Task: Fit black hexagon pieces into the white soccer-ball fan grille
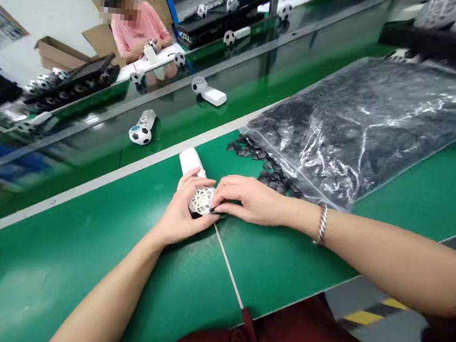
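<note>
Your left hand (182, 209) cups the white ball-headed unit (202, 199) on the green bench (84, 265), fingers curled round its patterned head, while the white handle (191, 161) points away from you. Your right hand (249, 198) lies across from it, fingertips pressed together against the head's side; whether they pinch a small piece, I cannot tell. Keep the left grip firm so the head does not roll, and press squarely rather than at a slant. The loose black pentagon pieces (253, 152) lie just beyond your right hand, spilling from the clear plastic bag (359, 129). Finished football units (140, 133) sit on the conveyor (229, 70) behind.
</note>
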